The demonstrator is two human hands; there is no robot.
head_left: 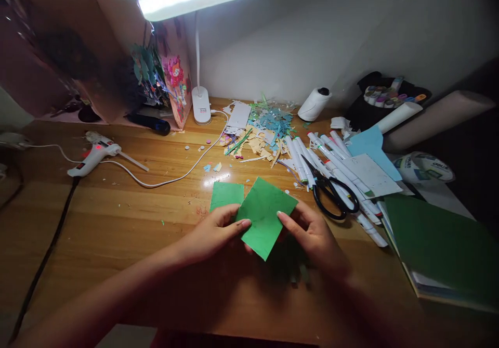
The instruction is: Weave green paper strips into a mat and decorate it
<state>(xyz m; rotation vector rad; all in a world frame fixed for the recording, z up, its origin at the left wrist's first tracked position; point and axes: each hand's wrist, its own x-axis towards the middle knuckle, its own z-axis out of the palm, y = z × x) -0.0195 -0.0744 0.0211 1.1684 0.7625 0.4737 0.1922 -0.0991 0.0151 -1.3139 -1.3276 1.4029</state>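
Both my hands hold a square piece of green paper just above the wooden desk, turned like a diamond. My left hand pinches its left edge with fingers closed. My right hand grips its right edge, thumb on top. A second, smaller green piece lies flat on the desk just behind my left hand, partly under the held paper.
Black-handled scissors lie right of the paper among several white markers. Paper scraps are heaped behind. A glue gun with cord lies left. A lamp stands at the back. Green sheets are stacked at the right.
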